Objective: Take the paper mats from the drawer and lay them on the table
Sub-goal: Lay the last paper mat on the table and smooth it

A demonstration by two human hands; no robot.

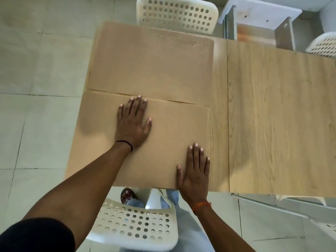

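Brown paper covers the left end of the wooden tabletop (272, 115) as I watch from the head view: a far paper mat (151, 64) lies at 12 o'clock, and a near paper mat (163, 142) lies below it, their facing edges meeting or slightly overlapping along a slanted seam; I cannot tell which. The left hand (133, 122) lies flat, fingers spread, on the upper middle of the near mat with fingertips right at the seam. The right hand (194, 171) lies flat at 5 o'clock, over that mat's lower right corner and the table's front edge. Neither grip clasps anything; both palms are spread out and pressing down.

I judge the main risk to be skew: the seam already runs at an angle, and uneven pressure from the two palms could rotate the near mat further. The left edges of both mats seem to reach or pass the table's left side, so a push toward 9 o'clock could slide one off onto the tiled floor (36, 88). A dragging palm could also crease the thin sheet. A white perforated chair (138, 228) crowds my stance at 6 o'clock.
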